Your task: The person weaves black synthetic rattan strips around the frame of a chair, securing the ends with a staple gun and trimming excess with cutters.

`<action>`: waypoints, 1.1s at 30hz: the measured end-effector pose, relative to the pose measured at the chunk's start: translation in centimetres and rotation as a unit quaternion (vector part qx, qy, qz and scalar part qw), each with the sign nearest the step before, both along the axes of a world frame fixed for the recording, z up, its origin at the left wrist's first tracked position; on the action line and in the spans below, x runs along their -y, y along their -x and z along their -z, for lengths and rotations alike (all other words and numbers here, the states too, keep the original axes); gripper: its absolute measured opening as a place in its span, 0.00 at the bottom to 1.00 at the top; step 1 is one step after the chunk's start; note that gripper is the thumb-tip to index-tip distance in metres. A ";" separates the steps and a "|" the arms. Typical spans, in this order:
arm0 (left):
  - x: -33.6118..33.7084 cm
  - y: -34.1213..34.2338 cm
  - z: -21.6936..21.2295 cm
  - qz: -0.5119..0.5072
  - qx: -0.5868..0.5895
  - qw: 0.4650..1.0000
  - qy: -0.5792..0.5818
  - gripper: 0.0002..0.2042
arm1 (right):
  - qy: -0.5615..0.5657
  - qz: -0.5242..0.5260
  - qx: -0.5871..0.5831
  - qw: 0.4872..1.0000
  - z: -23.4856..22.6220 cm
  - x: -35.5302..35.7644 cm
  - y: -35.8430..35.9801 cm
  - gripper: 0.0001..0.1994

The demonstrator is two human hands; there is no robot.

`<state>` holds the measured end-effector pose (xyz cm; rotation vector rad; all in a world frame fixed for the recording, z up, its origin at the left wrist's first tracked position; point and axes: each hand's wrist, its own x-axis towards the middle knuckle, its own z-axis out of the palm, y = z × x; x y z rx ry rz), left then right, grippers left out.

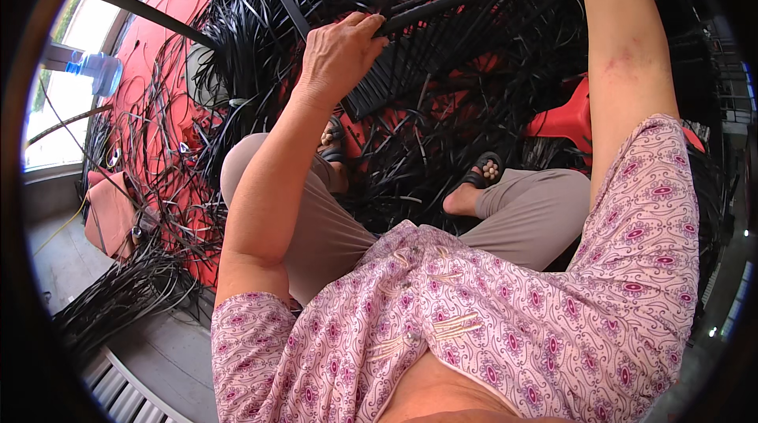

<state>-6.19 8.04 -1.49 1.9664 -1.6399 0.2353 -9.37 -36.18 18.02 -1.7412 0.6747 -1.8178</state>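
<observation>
- Black band: beyond the right sandal, long axis left-to-right, right end angling farther off.
- Left hand: beyond that sandal, leftward; fingers curled, pinching the band's left end.
- Right hand: out of view; can't tell its fingers.
- Black strips: around that sandal.

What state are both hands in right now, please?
Left hand: closed on a long black strip.
Right hand: outside the picture, so cannot be told.

Left hand: curled at the left end of a long black band.
Right arm: extended to the upper edge.
Black strips: tangled over red flooring, around the sandals.
Blue bottle: at far left.
</observation>
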 end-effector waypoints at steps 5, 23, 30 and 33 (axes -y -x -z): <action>1.7 0.7 -0.2 0.018 -0.014 1.000 -0.016 0.16 | -0.236 -0.052 -0.145 0.959 13.9 6.2 7.5 0.06; 1.5 -0.6 0.1 -0.020 -0.041 0.999 0.019 0.15 | -0.318 -0.501 -0.298 0.748 11.3 -28.6 3.6 0.15; 1.6 -1.8 -0.1 -0.046 -0.017 0.998 -0.028 0.16 | -0.059 -0.370 -0.207 0.904 14.0 -32.6 7.1 0.14; 2.0 -2.2 0.1 0.003 -0.066 0.998 0.006 0.15 | -0.251 -0.398 -0.100 0.877 16.3 -33.9 10.2 0.12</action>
